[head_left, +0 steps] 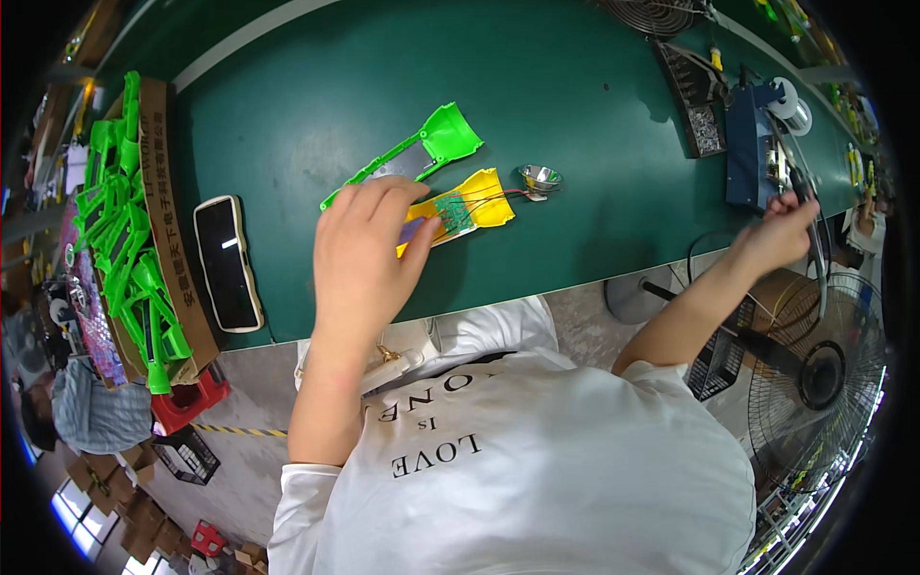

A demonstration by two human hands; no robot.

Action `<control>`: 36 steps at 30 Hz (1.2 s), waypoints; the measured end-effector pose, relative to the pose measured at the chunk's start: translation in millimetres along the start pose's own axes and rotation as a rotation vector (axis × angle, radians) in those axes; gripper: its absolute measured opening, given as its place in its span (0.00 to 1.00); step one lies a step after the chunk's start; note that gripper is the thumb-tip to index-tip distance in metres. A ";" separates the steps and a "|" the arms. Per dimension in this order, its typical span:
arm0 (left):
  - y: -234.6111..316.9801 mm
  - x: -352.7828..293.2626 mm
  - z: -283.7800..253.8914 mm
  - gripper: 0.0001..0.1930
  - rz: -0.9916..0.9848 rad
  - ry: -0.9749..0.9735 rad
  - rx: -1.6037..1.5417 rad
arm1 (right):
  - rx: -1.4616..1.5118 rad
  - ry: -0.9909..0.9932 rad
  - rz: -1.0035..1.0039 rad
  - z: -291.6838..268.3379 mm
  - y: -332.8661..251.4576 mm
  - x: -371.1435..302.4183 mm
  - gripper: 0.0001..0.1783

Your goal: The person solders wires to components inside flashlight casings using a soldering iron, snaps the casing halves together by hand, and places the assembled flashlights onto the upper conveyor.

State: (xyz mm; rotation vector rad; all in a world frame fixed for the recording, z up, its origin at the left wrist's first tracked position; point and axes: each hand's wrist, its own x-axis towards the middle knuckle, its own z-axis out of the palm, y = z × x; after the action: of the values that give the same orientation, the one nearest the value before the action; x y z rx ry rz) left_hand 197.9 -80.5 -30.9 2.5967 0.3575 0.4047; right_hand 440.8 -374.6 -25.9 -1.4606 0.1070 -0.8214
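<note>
My left hand [369, 240] is closed over the left end of a yellow plastic casing half [494, 199], hiding that end. Inside the casing lies a green circuit board [454, 213], and a bluish-purple part [412, 230] shows beside my thumb. Thin wires run from the board to a shiny reflector cup [540, 178] on the table. Just beyond sits a green casing half [450, 134]. Far to the right, my right hand [781, 233] grips what looks like a soldering iron [803, 184] by its dark handle, beside a blue soldering station [752, 144].
A cardboard box [177, 240] of green casings [125, 220] stands at the left, with a phone [228, 264] beside it. At the far right are a solder wire spool [792, 105] and a dark tray [692, 101]. A fan [819, 374] stands below the table's right edge.
</note>
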 end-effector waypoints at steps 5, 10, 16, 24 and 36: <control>-5.4 0.5 -3.1 0.10 0.038 -0.059 -0.067 | 0.130 -0.300 0.096 -14.4 -26.2 -39.6 0.20; 4.4 22.4 16.2 0.08 0.197 -0.130 -0.030 | 0.152 -0.437 0.210 -6.9 -30.6 -63.0 0.22; 8.1 32.9 36.4 0.06 0.297 -0.126 0.115 | 0.193 -0.477 0.251 -5.8 -30.3 -67.7 0.22; -4.3 16.2 21.6 0.04 0.114 -0.018 -0.399 | 0.311 -0.572 0.254 -0.6 -34.2 -69.4 0.21; -16.5 -44.2 0.5 0.05 -0.674 0.378 -0.779 | 0.503 -1.051 0.446 53.0 -43.8 -109.1 0.13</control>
State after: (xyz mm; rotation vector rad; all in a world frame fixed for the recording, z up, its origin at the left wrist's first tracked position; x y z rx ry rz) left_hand 154.4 -80.9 -49.2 1.5235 0.9443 0.6251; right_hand 370.9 -266.4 -22.7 -1.1554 -0.5177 0.3256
